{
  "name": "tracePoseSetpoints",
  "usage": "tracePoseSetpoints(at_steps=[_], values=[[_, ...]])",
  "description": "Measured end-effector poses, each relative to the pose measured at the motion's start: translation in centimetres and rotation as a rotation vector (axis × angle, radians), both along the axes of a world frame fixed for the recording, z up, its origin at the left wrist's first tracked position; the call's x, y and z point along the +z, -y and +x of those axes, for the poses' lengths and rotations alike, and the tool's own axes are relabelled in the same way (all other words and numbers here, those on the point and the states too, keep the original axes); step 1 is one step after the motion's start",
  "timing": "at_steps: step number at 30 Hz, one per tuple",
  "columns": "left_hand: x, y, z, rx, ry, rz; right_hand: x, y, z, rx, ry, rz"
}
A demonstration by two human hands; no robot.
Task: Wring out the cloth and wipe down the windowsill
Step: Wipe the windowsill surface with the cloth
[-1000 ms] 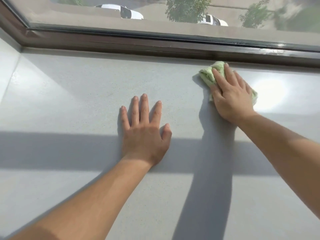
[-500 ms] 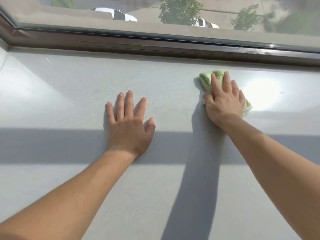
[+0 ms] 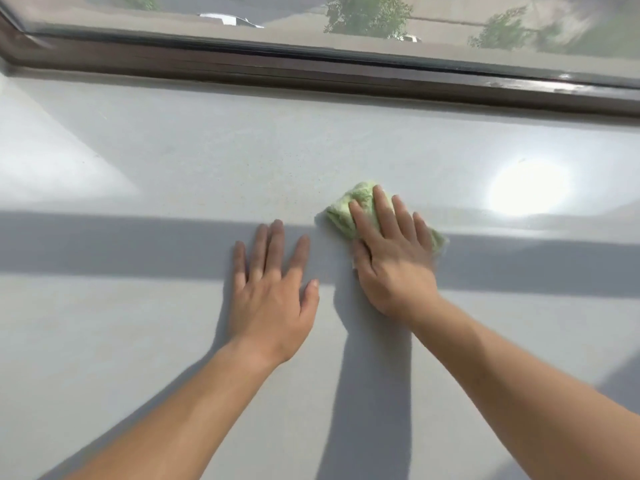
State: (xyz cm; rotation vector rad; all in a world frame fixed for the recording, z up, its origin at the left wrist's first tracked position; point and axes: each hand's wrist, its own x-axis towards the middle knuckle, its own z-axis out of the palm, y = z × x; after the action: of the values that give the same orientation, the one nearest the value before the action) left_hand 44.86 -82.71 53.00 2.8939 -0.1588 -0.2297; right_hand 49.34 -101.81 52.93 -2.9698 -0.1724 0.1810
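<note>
A light green cloth (image 3: 349, 206), folded small, lies on the pale grey windowsill (image 3: 173, 161). My right hand (image 3: 391, 258) presses flat on top of the cloth, fingers spread over it, so only its far left part and right edge show. My left hand (image 3: 273, 292) rests palm down on the bare sill just left of the right hand, fingers apart and holding nothing. Both forearms reach in from the bottom of the view.
A dark brown window frame (image 3: 311, 71) runs along the far edge of the sill, with glass above it. A bright sun glare (image 3: 526, 188) sits on the sill at the right. A shadow band crosses the sill under both hands.
My right hand has drawn the cloth away from the window frame toward me and closer to my left hand. The left hand stays flat on the sill.
</note>
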Motion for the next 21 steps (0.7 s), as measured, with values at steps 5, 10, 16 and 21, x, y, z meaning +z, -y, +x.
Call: tracePoseSetpoints(at_steps=[5,10,16,21], values=[[-0.2,0.3,0.0,0.001,-0.014,0.096,0.3,5.3,1.0,0.081,-0.042,-0.023],[-0.3,0.4,-0.4,0.023,-0.012,0.094,-0.2,3.7,0.9,-0.225,-0.016,-0.001],[0.1,0.6,-2.9,0.035,0.082,-0.027,-0.5,4.0,-7.1,0.223,0.014,0.009],[-0.6,1.3,-7.7,0.046,-0.025,0.050,-0.9,5.5,-4.3,-0.178,-0.017,0.017]])
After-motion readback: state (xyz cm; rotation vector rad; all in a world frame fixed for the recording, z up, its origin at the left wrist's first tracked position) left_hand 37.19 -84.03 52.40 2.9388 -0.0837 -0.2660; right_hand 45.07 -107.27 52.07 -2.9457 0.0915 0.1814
